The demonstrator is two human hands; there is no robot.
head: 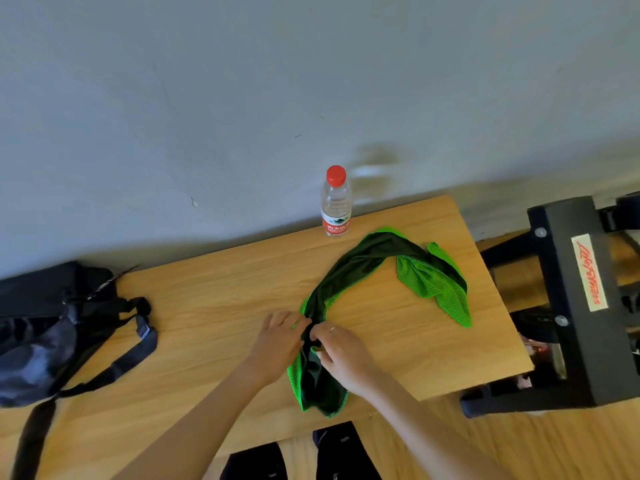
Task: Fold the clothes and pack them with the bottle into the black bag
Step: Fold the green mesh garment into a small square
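A green mesh and black garment (377, 268) lies bunched in a long curve across the right half of the wooden table (214, 292). My left hand (278, 344) and my right hand (341, 355) meet at its middle, and both pinch the fabric between fingers and thumb. A clear water bottle (336, 204) with a red cap and red label stands upright at the table's far edge, beyond the garment. The black bag (41, 327) lies at the table's left end, its straps trailing toward the front.
A black metal frame (568, 306) with a red-lettered label stands just past the table's right edge. A grey wall runs behind the table. My dark trouser legs (304, 455) show below the front edge.
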